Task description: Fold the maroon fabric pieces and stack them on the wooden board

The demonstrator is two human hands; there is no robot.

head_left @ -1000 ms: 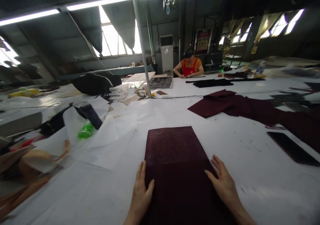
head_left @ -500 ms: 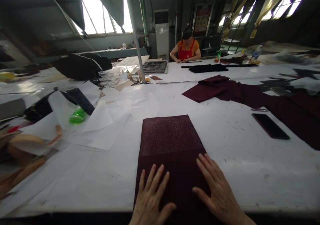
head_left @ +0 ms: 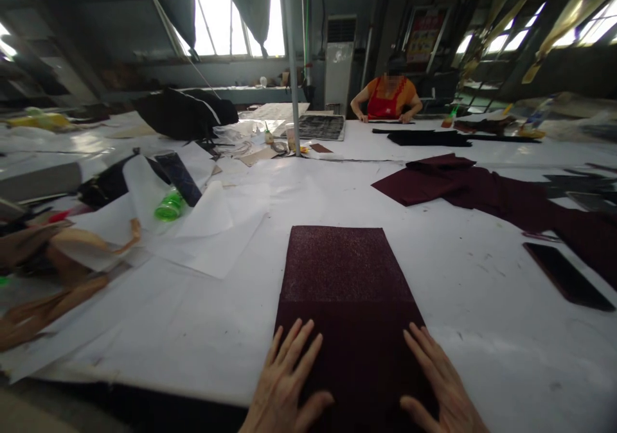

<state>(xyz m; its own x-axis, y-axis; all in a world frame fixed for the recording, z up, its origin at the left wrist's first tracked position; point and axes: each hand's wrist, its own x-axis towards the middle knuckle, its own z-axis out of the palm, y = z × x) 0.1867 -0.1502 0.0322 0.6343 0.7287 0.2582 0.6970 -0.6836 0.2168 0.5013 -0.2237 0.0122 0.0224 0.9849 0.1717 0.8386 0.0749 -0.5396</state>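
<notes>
A dark maroon piece of fabric (head_left: pixel 357 336) lies on the white table in front of me, its far part speckled and slightly shiny. My left hand (head_left: pixel 289 378) rests flat on its left side with the fingers spread. On the right edge lies my right hand (head_left: pixel 441 381), also flat, fingers stretched out and thumb apart. Neither hand grips anything. The near end of the fabric runs out of the bottom of the view.
More maroon fabric (head_left: pixel 482 185) is bunched at the right, near a black phone (head_left: pixel 569 275). White paper sheets (head_left: pixel 207 234) and a green roll (head_left: pixel 168 206) lie at the left. A person in a red apron (head_left: pixel 388 102) works across the table (head_left: pixel 231 330).
The view has turned left, so the surroundings appear shifted right. My hands stay flat on the fabric, and the right one sits somewhat farther from the left one.
</notes>
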